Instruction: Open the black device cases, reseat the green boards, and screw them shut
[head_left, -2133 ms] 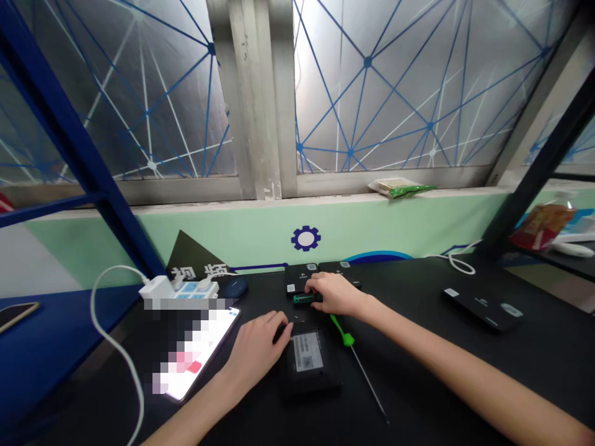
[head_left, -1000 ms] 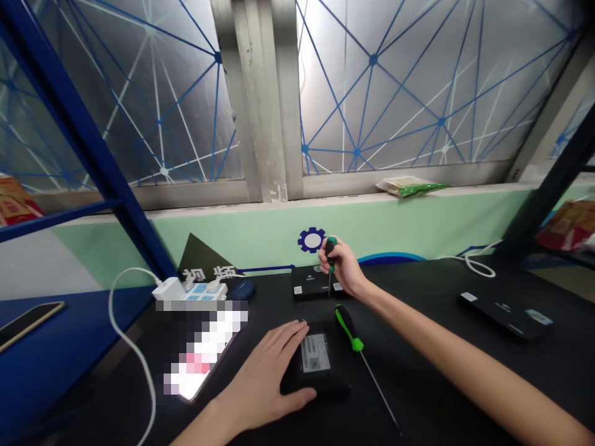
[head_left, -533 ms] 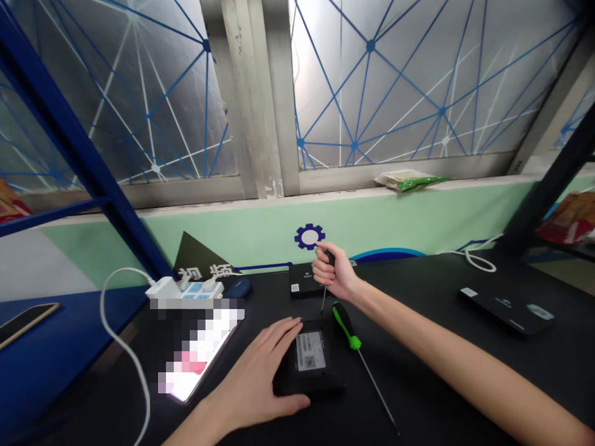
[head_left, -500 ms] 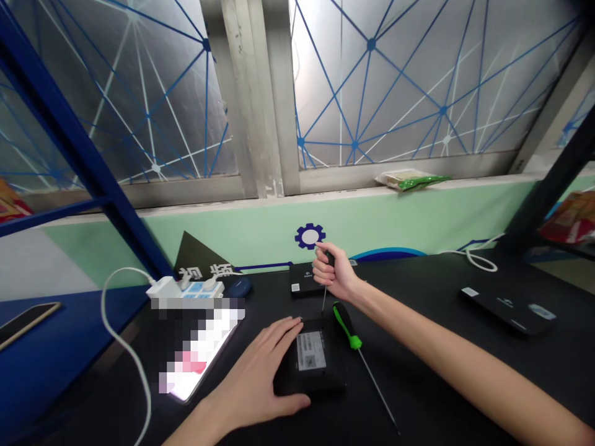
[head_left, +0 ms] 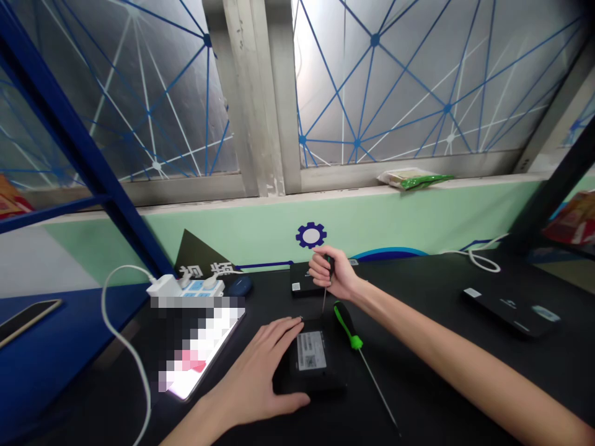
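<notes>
A black flat box-shaped device (head_left: pixel 334 365) with a white printed label (head_left: pixel 312 350) lies on the black table in front of me. My left hand (head_left: pixel 267 368) rests along its left side, fingers stretched over the far left corner and thumb apart at the near edge. My right hand (head_left: pixel 332 271) is wrapped round the dark handle of a screwdriver (head_left: pixel 324 301). Its thin shaft points down to the device's far edge; whether the tip sits in a screw is too small to tell. Just right of the device lies a second screwdriver (head_left: pixel 356 342) with a green and black handle.
Behind my right hand is a black box (head_left: pixel 302 286); another black box (head_left: pixel 511 311) lies far right. On the left are a lit phone (head_left: pixel 204 356), a power strip (head_left: pixel 199 288), a white cable (head_left: pixel 123 334) and a dark blue round item (head_left: pixel 240 286). A green wall stands behind.
My right hand has dipped slightly and turned a little with the screwdriver. The left hand and the device stay in place; the view shifts very slightly.
</notes>
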`<state>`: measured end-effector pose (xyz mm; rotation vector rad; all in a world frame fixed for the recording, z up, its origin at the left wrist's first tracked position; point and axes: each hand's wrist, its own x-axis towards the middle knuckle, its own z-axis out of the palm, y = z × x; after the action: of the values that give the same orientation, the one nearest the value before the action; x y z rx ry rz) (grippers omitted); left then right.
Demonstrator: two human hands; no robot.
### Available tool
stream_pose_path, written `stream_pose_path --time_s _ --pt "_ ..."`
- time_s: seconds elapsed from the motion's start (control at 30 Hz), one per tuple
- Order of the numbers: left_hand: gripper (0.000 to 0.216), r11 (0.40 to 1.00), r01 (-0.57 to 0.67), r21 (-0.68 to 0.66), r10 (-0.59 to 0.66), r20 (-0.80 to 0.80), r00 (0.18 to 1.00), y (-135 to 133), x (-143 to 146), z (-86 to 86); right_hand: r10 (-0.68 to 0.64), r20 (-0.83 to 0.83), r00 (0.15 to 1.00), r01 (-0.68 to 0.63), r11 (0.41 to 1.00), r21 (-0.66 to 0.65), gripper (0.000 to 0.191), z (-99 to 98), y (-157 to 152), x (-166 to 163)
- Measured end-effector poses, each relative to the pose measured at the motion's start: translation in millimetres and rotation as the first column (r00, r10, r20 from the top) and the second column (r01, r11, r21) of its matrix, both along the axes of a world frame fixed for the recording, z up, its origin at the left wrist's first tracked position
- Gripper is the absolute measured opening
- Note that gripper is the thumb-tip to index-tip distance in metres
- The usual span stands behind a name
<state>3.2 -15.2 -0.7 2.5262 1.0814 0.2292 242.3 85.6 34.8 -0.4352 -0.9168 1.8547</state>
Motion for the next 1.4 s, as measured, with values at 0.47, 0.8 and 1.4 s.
stream_pose_path --time_s 0.47,0.8,1.4 --pt "0.094 1.0 0.004 0.026 -0.004 0.0 1.0 0.0 0.3 -0.3 -0.062 0.063 0.996 0.059 0.997 0.051 0.046 -3.0 0.9 -3.7" --pt "0.095 1.0 0.0 0.02 -0.001 0.018 1.0 1.8 -0.6 -4.2 -0.15 0.072 0.986 0.148 0.988 0.038 0.044 -2.9 -3.9 -11.2" --pt "0.096 1.0 -0.011 -0.009 0.011 0.028 1.0 6.2 -4.3 -7.4 -0.303 0.066 0.951 0.304 0.953 -0.014 0.047 -16.5 5.2 -17.9"
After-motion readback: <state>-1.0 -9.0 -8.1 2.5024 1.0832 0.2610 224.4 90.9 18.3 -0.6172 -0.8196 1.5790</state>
